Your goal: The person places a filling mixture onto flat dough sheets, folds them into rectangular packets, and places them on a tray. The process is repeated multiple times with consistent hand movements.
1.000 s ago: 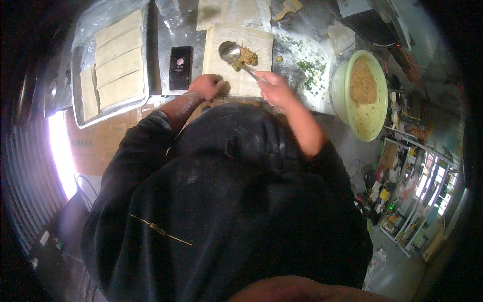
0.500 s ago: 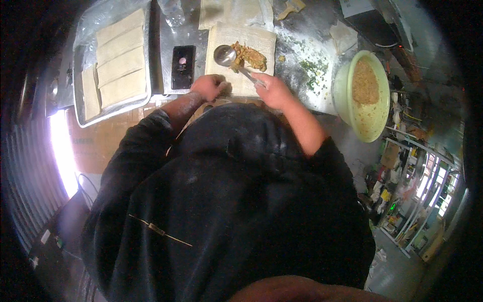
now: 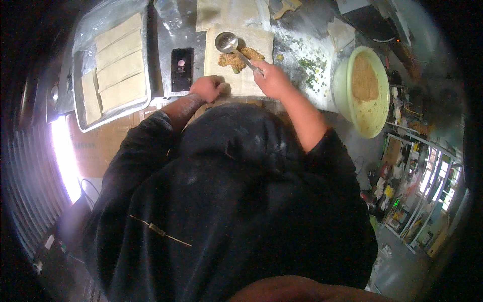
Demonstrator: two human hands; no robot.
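My right hand (image 3: 273, 80) grips the handle of a metal ladle (image 3: 227, 43). Its round bowl hovers over or rests on the far left part of a pale dough sheet (image 3: 244, 86); which of the two I cannot tell. Brownish chunky filling (image 3: 232, 61) lies on the sheet in a rough band, partly behind the ladle's handle. At the sheet's near left corner, my left hand (image 3: 208, 89) is closed with curled fingers; whatever may be inside them is hidden. Flour dusts the left forearm.
Left stands a plastic-lined tray (image 3: 149, 60) with several dough pieces (image 3: 121, 60). A dark phone (image 3: 182, 69) lies beside my left hand. Rightward are flour with chopped greens (image 3: 313, 68) and a green bowl (image 3: 376, 121) of filling. More dough sheets (image 3: 234, 14) and a brush (image 3: 287, 8) lie farther back.
The ladle's bowl has moved slightly away from me, and the filling now reaches farther left on the sheet. My right hand has shifted a little rightward; the left stays put.
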